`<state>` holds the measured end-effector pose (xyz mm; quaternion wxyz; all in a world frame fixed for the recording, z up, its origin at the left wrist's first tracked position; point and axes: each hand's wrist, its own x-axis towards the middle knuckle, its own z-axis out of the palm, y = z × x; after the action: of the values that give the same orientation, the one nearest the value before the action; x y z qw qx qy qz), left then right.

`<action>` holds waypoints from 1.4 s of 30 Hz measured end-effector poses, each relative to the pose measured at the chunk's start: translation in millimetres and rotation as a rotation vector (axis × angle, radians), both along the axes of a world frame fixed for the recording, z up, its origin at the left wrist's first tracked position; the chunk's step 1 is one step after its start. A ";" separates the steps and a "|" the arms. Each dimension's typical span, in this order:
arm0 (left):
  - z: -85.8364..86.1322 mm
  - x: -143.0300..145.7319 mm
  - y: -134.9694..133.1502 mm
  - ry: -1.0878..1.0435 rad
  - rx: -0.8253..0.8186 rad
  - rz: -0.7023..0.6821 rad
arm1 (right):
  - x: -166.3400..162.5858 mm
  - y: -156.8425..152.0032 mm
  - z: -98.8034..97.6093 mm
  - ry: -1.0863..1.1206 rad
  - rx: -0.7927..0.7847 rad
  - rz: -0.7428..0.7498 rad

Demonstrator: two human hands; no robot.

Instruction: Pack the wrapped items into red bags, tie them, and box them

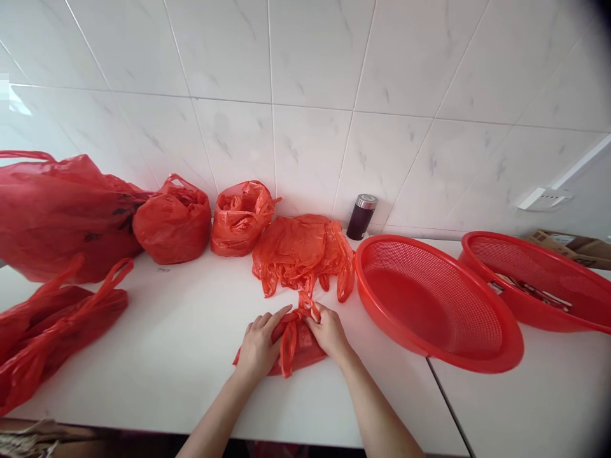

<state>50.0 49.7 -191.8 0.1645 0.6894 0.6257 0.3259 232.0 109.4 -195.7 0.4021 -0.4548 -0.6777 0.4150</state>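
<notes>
A small red plastic bag (294, 346) lies folded on the white counter (191, 356) in front of me. My left hand (259, 343) presses down on its left part with the fingers stretched over it. My right hand (328, 331) pinches the bag's twisted handle end at its top right. Just behind the bag lies a loose pile of red plastic bags (303, 251).
Along the tiled wall stand a large full red bag (57, 213), two smaller stuffed red bags (172, 219) (241, 216) and a dark cylindrical jar (361, 216). Flat red bags (52, 331) lie at left. Two red mesh baskets (436, 305) (539, 280) sit at right.
</notes>
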 end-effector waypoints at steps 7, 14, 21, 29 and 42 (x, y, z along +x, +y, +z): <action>3.7 0.4 -4.4 -0.204 0.021 0.034 | 14.6 -1.0 24.7 0.452 -0.333 0.207; 5.1 -12.9 -24.4 -0.368 -0.036 0.213 | 12.5 4.8 24.1 0.648 -0.416 0.075; -2.2 -17.3 -51.2 -0.628 -0.132 0.387 | 10.8 10.4 22.8 0.734 -0.434 -0.007; 48.9 -51.2 -42.4 -0.594 0.351 0.611 | 27.5 12.4 34.6 0.806 -0.415 0.020; 110.4 -23.1 -27.7 0.061 -0.013 0.034 | 34.2 -0.1 40.6 0.993 -0.523 0.028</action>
<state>27.0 22.0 -81.5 0.1439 0.6873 0.6441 0.3034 266.3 109.3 -155.1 0.5412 -0.2801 -0.2875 0.7389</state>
